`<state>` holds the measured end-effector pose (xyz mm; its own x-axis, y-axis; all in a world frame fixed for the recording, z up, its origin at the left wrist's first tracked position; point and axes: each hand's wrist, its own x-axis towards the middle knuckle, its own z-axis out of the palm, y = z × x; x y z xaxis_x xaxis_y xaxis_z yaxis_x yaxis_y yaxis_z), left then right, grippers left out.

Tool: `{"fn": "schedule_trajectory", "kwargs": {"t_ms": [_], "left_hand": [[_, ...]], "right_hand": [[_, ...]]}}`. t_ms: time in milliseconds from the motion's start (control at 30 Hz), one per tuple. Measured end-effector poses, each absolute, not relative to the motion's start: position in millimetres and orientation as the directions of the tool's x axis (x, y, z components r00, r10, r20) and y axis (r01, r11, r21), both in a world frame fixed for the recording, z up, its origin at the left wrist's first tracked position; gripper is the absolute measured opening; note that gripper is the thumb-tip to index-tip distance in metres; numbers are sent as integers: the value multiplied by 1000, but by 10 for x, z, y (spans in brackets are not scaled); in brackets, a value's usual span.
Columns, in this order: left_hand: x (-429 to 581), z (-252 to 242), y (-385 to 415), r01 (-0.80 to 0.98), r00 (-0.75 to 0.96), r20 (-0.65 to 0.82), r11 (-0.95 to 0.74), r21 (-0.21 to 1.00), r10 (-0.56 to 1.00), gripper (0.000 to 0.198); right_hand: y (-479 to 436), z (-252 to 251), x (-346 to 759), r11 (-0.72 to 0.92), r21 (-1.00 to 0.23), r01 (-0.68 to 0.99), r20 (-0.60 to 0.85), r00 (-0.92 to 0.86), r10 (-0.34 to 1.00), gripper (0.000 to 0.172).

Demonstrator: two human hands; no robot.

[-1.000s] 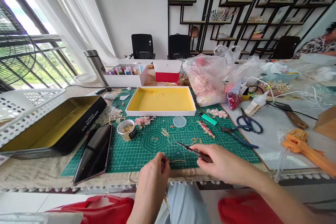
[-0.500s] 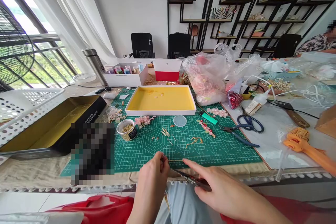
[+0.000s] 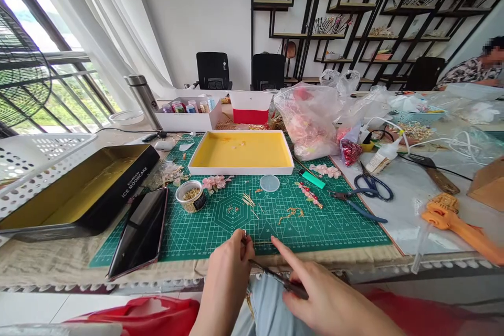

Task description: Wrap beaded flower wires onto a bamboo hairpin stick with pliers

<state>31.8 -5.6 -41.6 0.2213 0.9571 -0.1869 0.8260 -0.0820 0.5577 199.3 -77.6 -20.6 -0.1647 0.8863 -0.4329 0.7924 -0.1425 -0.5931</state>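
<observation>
My left hand is closed in a pinch at the front edge of the green cutting mat. From its fingertips a thin gold chain runs to the right along the mat. My right hand has its index finger stretched out, the tip at the chain's right end. Its other fingers are curled round dark pliers, whose slim jaws point toward my left hand. A small shiny silver bit shows at my left fingertips, too small to name. Farther up lie a loose gold chain and several gold pins.
A tub of gold beads, a phone and a black box are on the left. A yellow-lined tray stands behind. Cutters, scissors and an orange glue gun lie right. Another person sits far right.
My right hand and the pliers have shifted slightly left and down, with the index fingertip still at the chain. My left hand keeps its pinch in nearly the same place.
</observation>
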Motion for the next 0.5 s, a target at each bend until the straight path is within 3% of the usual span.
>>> {"fn": "schedule_trajectory", "kwargs": {"t_ms": [300, 500], "left_hand": [[344, -387, -42, 823, 200, -210, -48, 566, 957, 29], [344, -378, -46, 816, 211, -218, -49, 575, 953, 29]], "right_hand": [[-921, -399, 1961, -231, -681, 695, -406, -95, 909, 83], [-949, -483, 1984, -270, -855, 443, -371, -158, 915, 80]]}}
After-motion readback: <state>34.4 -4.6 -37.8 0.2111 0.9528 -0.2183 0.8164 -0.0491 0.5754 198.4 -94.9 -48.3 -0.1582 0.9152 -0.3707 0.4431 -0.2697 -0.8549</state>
